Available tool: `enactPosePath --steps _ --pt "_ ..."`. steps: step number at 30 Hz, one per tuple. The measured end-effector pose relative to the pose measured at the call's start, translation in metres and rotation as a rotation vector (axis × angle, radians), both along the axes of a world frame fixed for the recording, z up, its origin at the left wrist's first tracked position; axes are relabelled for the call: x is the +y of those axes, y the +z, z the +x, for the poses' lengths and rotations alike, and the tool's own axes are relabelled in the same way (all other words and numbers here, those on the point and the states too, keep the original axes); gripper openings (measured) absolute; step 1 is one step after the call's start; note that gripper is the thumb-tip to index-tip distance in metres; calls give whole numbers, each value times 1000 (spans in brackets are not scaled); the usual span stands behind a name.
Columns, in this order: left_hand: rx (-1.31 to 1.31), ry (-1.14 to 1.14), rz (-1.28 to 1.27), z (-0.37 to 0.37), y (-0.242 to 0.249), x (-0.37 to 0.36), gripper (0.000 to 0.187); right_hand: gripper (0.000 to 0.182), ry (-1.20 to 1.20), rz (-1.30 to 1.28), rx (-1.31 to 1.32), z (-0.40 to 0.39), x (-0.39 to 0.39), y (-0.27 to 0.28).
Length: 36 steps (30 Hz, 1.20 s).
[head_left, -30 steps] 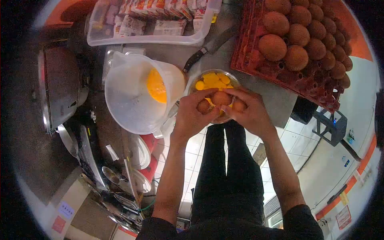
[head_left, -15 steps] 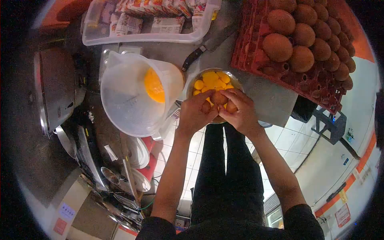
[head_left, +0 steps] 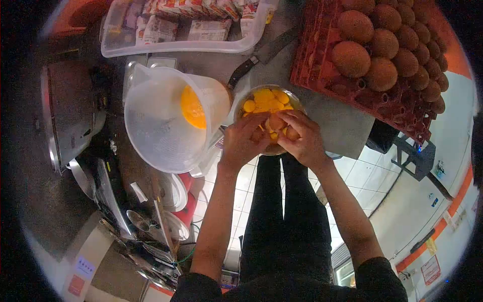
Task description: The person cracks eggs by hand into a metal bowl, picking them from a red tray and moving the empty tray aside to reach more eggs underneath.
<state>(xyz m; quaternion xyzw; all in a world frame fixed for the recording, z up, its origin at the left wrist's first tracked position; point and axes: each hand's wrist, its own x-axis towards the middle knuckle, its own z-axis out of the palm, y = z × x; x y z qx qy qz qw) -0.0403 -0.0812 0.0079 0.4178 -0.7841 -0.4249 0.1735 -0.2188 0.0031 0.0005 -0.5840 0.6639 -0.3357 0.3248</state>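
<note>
Over a round metal bowl (head_left: pixel 301 102) of raw eggs, my left hand (head_left: pixel 242 141) and my right hand (head_left: pixel 305 138) grip a brown egg (head_left: pixel 276 122) between their fingers. Its shell is parted at the near side, and a yellow yolk (head_left: pixel 273 136) shows just below, between the hands. Brown, rounded eggs or shells also show under the fingers of each hand, partly hidden. Several yolks (head_left: pixel 265 95) lie in the far part of the bowl. To the left is a large translucent plastic jug (head_left: pixel 158 121) with orange-yellow liquid (head_left: pixel 192 108) inside.
A red egg tray (head_left: pixel 322 60) with several brown eggs (head_left: pixel 350 59) stands at the upper right. A black-handled knife (head_left: pixel 243 70) lies behind the bowl. At the top, a clear plastic bin (head_left: pixel 186 49) holds small packets. Pans and utensils (head_left: pixel 108 196) are at the left.
The egg between my hands has come apart at the near side, and a yolk now shows beneath it. My fingers have spread slightly. The jug sits slightly further left in view.
</note>
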Motion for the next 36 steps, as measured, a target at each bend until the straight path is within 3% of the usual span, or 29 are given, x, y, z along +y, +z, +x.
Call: enactPosePath --steps 2,8,9,11,13,14,17,18,19,20,21,24,26,27,28,29,31,32,34,35,36 --pt "-19 -52 -163 4 -1 -3 36 41 28 -28 8 -4 -2 -3" --pt "-56 -43 -114 7 13 -3 42 48 89 -29 120 -8 -2 5" --pt "-57 -47 -117 6 18 -3 42 50 29 10 19 -8 -1 6" --pt "16 84 206 2 31 -1 39 53 -38 47 -82 -8 2 10" --pt "87 128 295 -4 34 7 39 56 -119 207 -416 -11 7 14" --pt "159 177 384 -8 34 12 40 56 -126 202 -418 -14 10 15" --pt "121 9 444 -22 28 28 47 61 -61 199 -506 -25 32 9" --pt "83 -99 347 -27 26 31 60 65 -97 261 -700 -28 46 0" --pt "83 -110 347 -34 28 38 60 70 -134 320 -894 -34 60 -6" --pt "125 -113 331 -43 33 47 69 70 -144 315 -894 -44 72 -2" --pt "166 -114 317 -49 38 53 79 73 -187 332 -966 -55 85 3" --pt "226 -53 448 -61 50 59 61 74 -473 331 -991 -98 148 10" --pt "225 13 495 -61 46 62 51 76 -648 157 -765 -135 189 3" --pt "371 169 714 -53 31 64 46 78 -825 161 -710 -155 203 6" --pt "513 329 933 -45 16 66 41 74 -917 123 -623 -170 198 19" --pt "499 281 939 -38 2 63 39 62 -1006 109 -502 -184 204 25" --pt "562 370 1084 -39 6 52 55 47 -1159 284 -372 -216 230 11" --pt "563 369 1080 -44 11 49 55 47 -1157 279 -374 -230 244 -4" --pt "603 603 1209 -48 20 45 69 36 -1064 179 -1018 -244 264 -36" --pt "597 612 1208 -45 20 44 69 31 -926 151 -933 -212 238 -21" --pt "612 545 1223 -42 20 42 69 32 -870 109 -1078 -181 210 -4"
